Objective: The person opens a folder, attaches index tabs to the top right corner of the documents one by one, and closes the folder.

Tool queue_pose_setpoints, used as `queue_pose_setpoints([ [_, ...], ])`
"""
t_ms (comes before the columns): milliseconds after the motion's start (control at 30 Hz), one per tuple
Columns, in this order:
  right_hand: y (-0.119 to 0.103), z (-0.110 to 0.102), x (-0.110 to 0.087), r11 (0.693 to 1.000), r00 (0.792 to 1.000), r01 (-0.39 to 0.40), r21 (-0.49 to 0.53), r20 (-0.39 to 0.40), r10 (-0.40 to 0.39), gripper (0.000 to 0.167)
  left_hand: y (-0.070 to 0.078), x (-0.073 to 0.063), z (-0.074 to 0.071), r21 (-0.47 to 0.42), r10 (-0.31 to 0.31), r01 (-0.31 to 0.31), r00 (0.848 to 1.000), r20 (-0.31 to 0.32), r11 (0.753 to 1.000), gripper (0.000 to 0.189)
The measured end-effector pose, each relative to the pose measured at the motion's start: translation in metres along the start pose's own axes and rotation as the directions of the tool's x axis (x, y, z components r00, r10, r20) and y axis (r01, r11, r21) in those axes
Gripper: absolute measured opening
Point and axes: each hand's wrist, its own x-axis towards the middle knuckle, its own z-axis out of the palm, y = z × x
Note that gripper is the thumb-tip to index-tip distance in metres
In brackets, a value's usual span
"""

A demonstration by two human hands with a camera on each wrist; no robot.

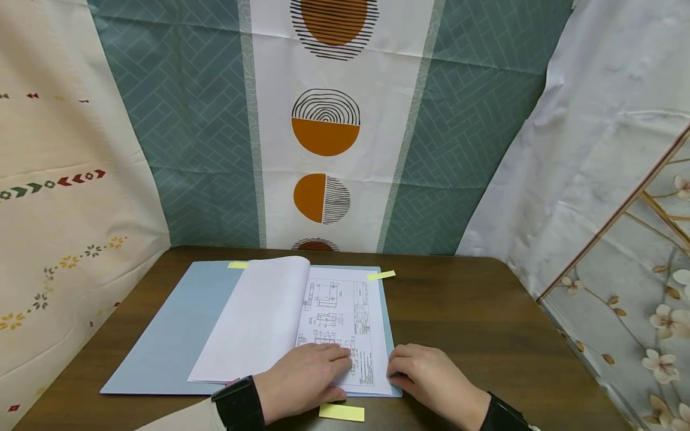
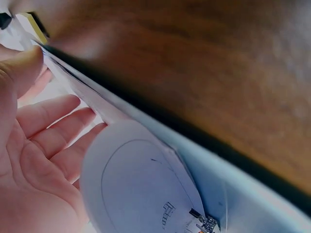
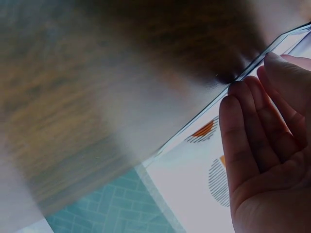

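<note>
A light blue folder [image 1: 156,335] lies spread on the table, with white sheets in it. One white page [image 1: 259,317] is turned over to the left and bulges near the fold. On the right lies a sheet with technical drawings [image 1: 366,329]. My left hand [image 1: 307,377] rests across the lower part of this sheet, palm down, fingers extended. In the left wrist view, its fingers [image 2: 58,131] are spread beside the curved paper. My right hand [image 1: 431,380] touches the folder's right edge near the lower corner, its fingers loosely bent and the thumb apart from them.
A yellow sticky-note pad [image 1: 342,413] lies on the brown wooden table [image 1: 474,317], below the folder. One yellow tab [image 1: 381,275] sticks out at the sheet's upper right and another yellow tab [image 1: 238,264] at the upper left. Patterned cloths [image 1: 210,120] hang behind and beside the table.
</note>
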Motion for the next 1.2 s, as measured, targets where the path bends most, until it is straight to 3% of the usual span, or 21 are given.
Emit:
queue_pose_setpoints([
  [467,0.0,-0.0003,0.0004,0.999,1.0,-0.031,0.011,0.0,0.031,0.018,0.0031,0.0069,-0.0025,0.082,0.016,-0.017,1.0,0.004,0.996,0.053],
  [933,0.0005,0.0017,0.0009,1.0,0.999,-0.002,0.0,-0.044,0.002,0.02,0.0019,0.0083,-0.0022,0.156,0.128,-0.126,0.992,-0.005,0.98,0.033],
  [1200,0.0019,0.0038,-0.0002,1.0,0.997,0.008,-0.004,-0.074,-0.008,0.021,0.0032,0.0095,-0.0017,0.178,0.086,-0.078,0.996,-0.039,0.981,0.019],
])
